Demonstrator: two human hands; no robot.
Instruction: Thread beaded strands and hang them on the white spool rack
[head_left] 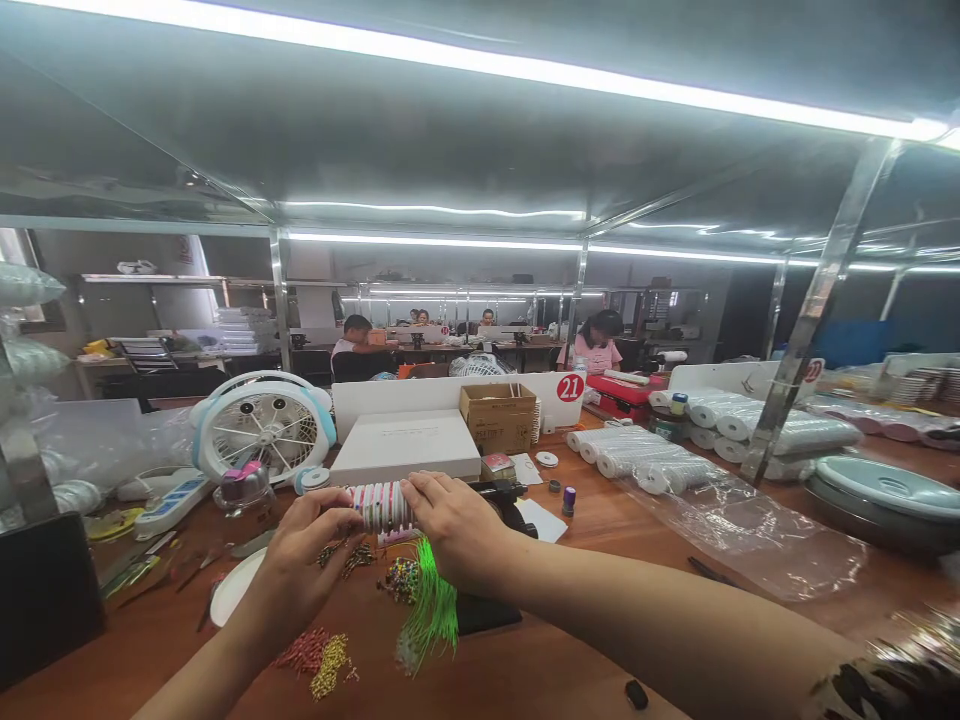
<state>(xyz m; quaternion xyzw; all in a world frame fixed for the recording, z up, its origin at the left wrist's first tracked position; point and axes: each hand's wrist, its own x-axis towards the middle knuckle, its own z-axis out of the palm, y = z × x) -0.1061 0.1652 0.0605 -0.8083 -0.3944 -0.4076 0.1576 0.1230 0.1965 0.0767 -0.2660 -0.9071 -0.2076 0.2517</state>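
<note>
A row of white discs with pink and red between them lies sideways between my two hands. The fingers of my left hand close round its left end. My right hand wraps over its right end, palm down. Bright green strands hang below my right hand, beside a pile of mixed beads. Red beads and yellow beads lie on the brown table below my left hand.
A fan stands behind on the left. A white box and a cardboard box are at the back. Wrapped white rolls and a basin are on the right. Two people sit beyond the partition, with others farther off.
</note>
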